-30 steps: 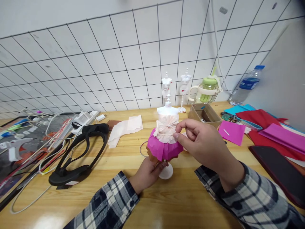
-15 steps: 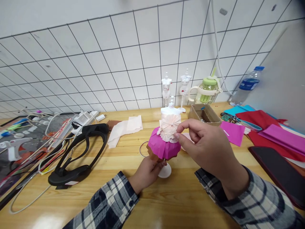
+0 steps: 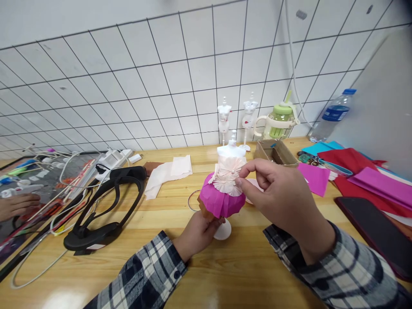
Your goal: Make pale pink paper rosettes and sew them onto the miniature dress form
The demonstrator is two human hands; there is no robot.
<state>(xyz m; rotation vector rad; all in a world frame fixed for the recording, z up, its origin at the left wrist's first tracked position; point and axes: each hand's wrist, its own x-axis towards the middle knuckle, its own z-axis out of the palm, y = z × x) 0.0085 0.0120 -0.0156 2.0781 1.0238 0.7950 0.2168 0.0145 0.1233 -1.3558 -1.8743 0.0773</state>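
A small white dress form stands on a round white base, wearing a puffy magenta crepe-paper skirt with a brown layer beneath. Pale pink pleated paper rosettes cover its waist and front, one with a small bead-like centre. Below the skirt, my left hand is closed around the form's stand; the skirt partly hides the fingers. With thumb and forefinger, my right hand pinches the right edge of the rosettes.
Two bare dress forms stand behind, near a cardboard box, a green cup and a water bottle. Coloured paper and a phone lie right. A black headset and another person's hand are left.
Another person's hand has come in at the left edge, over the glue gun. My hands hold nearly the same places; the skirt and rosettes have shifted very slightly.
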